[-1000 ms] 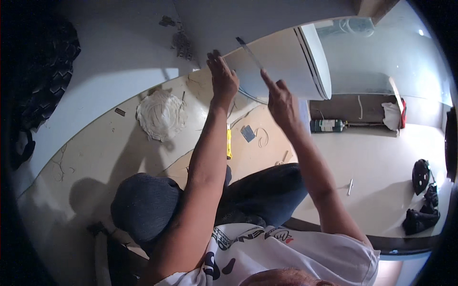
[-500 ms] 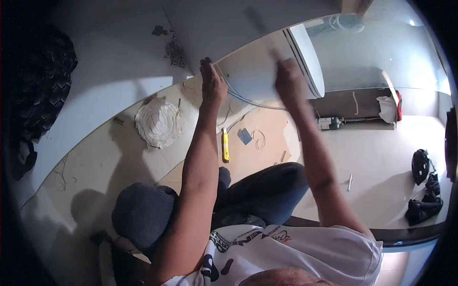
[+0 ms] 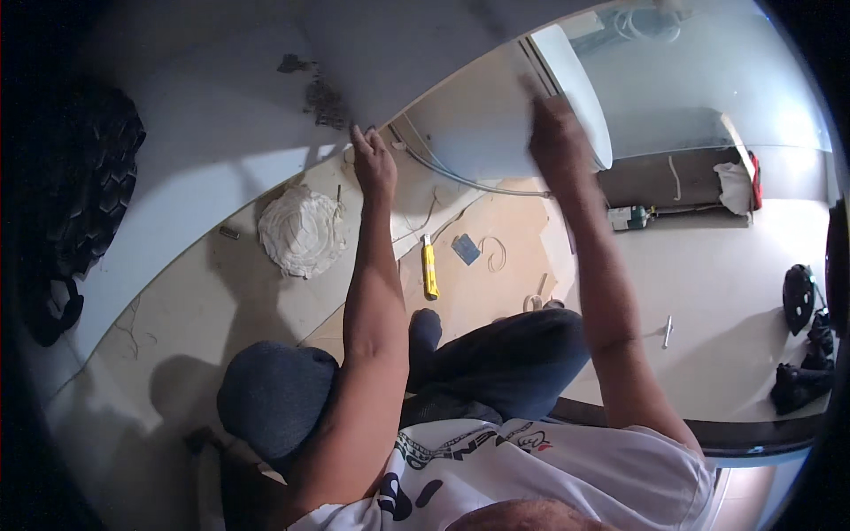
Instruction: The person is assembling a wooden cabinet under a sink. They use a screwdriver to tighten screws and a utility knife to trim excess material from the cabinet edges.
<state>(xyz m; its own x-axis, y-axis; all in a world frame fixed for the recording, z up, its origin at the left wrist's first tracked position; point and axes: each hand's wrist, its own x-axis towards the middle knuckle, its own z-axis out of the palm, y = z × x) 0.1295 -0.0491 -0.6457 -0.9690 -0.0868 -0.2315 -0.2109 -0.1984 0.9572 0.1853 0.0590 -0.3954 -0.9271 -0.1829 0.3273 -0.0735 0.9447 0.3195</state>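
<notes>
My left hand is at the lower edge of a large pale panel, fingers apart and fingertips against that edge near a dark rough patch. Nothing shows in its grasp. My right hand is closed around the handle of what looks like a hammer. Motion smears the tool, and its dark head blurs against the panel above. Beneath my hands, a yellow utility knife lies on the floor beside a small blue-grey square.
A crumpled white cloth bundle lies left of my left arm. Grey hoses run below the panel. A green-and-white cylinder lies at the right, with a small metal tool and black gear nearby. My bent knees fill the lower middle.
My left hand has slid left along the panel edge, and its fingers have spread from a flatter pose. My right hand with the hammer has shifted slightly right. The whole view has tilted a little.
</notes>
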